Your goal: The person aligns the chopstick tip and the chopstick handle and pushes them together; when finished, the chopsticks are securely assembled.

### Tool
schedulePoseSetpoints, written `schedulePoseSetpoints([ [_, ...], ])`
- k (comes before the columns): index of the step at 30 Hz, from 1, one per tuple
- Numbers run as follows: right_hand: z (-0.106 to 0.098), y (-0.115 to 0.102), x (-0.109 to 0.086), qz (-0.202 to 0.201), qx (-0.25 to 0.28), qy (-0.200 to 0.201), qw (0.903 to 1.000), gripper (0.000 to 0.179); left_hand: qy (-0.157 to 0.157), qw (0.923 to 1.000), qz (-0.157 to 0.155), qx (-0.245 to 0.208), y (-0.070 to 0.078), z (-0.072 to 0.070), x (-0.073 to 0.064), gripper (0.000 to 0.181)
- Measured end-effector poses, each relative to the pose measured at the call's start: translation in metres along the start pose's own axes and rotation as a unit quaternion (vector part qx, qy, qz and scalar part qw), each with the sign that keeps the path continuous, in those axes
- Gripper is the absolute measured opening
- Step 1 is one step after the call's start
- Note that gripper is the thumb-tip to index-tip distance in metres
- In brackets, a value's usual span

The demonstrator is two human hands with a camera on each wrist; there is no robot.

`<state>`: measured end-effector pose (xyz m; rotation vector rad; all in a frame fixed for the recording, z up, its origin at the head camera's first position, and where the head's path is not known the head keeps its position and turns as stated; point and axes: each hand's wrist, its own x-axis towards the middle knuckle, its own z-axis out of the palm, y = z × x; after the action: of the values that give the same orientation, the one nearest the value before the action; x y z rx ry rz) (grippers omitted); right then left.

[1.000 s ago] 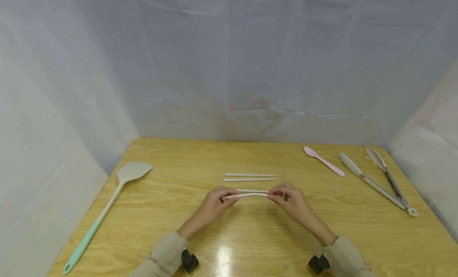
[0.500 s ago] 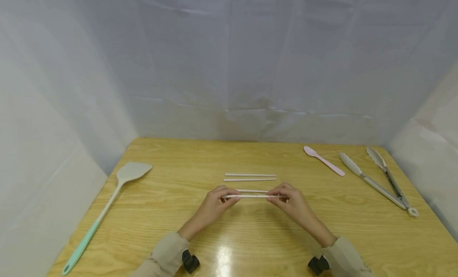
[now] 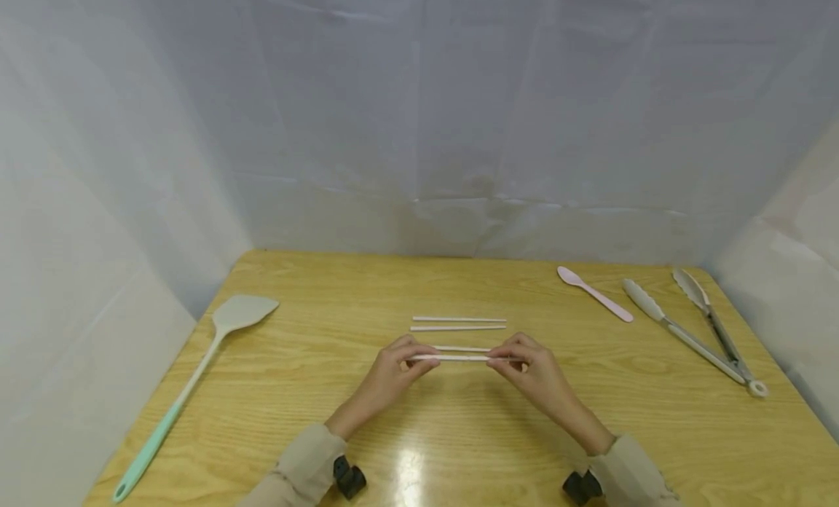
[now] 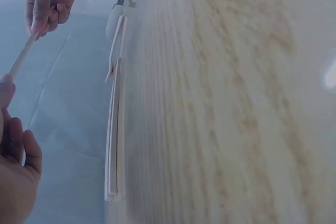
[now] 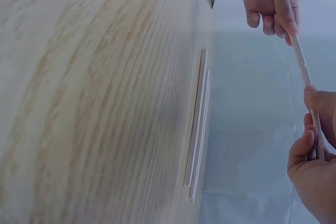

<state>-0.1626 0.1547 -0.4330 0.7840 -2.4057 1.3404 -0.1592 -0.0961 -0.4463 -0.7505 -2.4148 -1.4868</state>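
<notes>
Both hands pinch one pale chopstick (image 3: pixel 462 358), held level above the table. My left hand (image 3: pixel 388 376) grips its left part between thumb and fingers. At the other side my right hand (image 3: pixel 539 368) pinches the right part, the end reaching under the fingers. A break line shows mid-length on the held chopstick (image 5: pixel 302 65) in the right wrist view, its two parts meeting almost in line. Just behind it lies another chopstick (image 3: pixel 462 349), its ends hidden by the hands. Farther back, two more chopsticks (image 3: pixel 459 328) lie side by side on the table.
On the left lies a long turner (image 3: pixel 244 312) with a mint-green handle (image 3: pixel 152 449). A pink spoon (image 3: pixel 596 294) rests at the back right, beside spread metal tongs (image 3: pixel 741 376). Light sheeting (image 3: pixel 419 128) walls the wooden table (image 3: pixel 485 449) at the back and sides.
One second ago the held chopstick was bent at its middle; now it looks straight. My right hand's pinch has moved slightly left along it. The other things lie where they were.
</notes>
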Motion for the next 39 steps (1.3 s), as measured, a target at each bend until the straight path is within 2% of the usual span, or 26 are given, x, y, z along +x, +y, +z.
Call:
schedulePoseSetpoints([
  [7,-0.003,-0.019,0.003,-0.016,0.003,0.018,0.9997,0.011,0.017,0.9989,0.044,0.003,0.002,-0.002,0.003,0.013],
  [17,-0.004,-0.017,0.005,-0.061,0.004,0.043,0.9972,0.015,0.029,0.9968,0.074,0.008,0.012,-0.007,0.006,0.012],
  [24,-0.003,-0.021,0.010,-0.086,0.003,0.051,0.9949,0.019,0.028,0.9975,0.065,0.009,0.016,-0.010,0.008,0.012],
  [27,-0.003,-0.023,0.011,-0.091,0.005,0.053,0.9944,0.020,0.029,0.9970,0.071,0.009,0.016,-0.011,0.008,0.012],
  [35,-0.003,-0.027,0.011,-0.080,-0.006,0.054,0.9953,0.020,0.031,0.9970,0.071,0.005,0.017,-0.011,0.007,0.012],
  [39,-0.004,-0.041,0.012,-0.079,-0.006,0.053,0.9954,0.018,0.033,0.9970,0.070,0.004,0.018,-0.011,0.006,0.012],
])
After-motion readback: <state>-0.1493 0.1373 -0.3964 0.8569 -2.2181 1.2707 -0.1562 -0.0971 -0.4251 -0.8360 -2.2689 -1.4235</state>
